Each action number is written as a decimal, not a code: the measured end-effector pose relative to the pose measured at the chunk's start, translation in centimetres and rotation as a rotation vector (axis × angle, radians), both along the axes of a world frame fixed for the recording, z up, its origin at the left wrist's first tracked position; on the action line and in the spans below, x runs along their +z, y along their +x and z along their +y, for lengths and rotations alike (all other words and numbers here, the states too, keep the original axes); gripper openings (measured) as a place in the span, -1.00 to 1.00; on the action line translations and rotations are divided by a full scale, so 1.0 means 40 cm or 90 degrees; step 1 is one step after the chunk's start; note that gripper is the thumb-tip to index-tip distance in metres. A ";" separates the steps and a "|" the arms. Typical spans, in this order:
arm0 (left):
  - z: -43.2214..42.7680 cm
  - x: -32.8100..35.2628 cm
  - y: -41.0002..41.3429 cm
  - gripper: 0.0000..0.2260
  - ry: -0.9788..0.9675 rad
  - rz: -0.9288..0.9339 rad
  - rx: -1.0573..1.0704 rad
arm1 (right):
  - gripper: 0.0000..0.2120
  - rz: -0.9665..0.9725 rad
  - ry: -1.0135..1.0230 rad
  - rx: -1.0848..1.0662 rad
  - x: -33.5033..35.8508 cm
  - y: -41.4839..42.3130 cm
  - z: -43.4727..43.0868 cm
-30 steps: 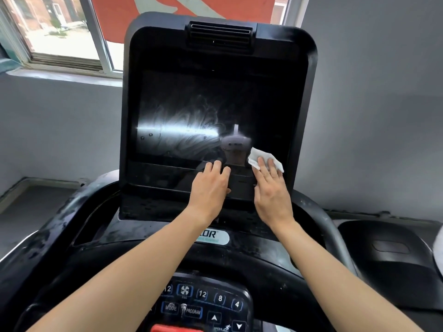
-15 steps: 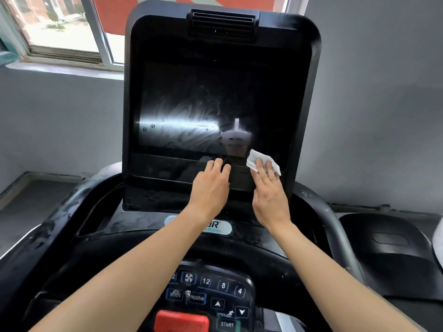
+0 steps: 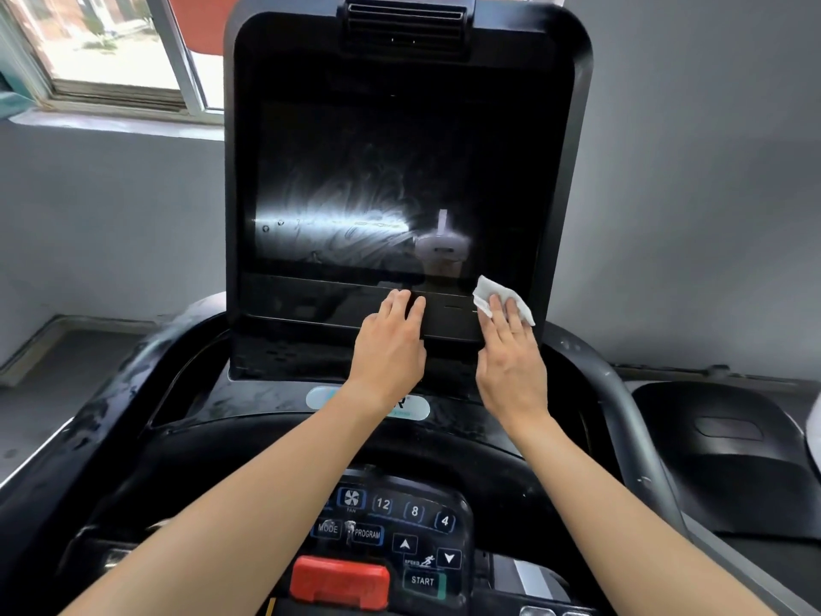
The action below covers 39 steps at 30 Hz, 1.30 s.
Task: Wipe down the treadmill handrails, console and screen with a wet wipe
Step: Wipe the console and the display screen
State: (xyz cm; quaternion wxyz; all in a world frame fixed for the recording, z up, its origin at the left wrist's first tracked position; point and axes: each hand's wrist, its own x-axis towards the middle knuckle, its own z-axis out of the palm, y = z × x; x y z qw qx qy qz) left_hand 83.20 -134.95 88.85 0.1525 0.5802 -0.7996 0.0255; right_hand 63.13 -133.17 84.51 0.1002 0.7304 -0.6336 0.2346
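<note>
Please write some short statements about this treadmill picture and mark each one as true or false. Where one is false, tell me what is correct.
1. The right hand presses the wet wipe with straight fingers near the lower right corner of the screen. True.
2. The left hand holds a second wipe. False: it holds nothing, and its fingers lie flat on the strip below the screen.
3. Smeared streaks show on the screen. True.
4. The red button sits to the right of the START key. False: it sits to the left of it.
</note>
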 end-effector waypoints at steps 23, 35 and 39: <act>0.032 -0.017 -0.011 -0.36 0.065 0.024 0.029 | -0.44 -0.112 0.030 0.092 0.020 0.092 -0.033; 0.037 -0.016 0.018 -0.35 0.087 0.012 -0.008 | -0.37 -0.116 0.023 -0.035 0.031 0.040 -0.005; 0.035 0.000 0.059 -0.33 0.088 -0.027 -0.049 | -0.42 -0.021 0.106 0.095 0.052 0.113 -0.013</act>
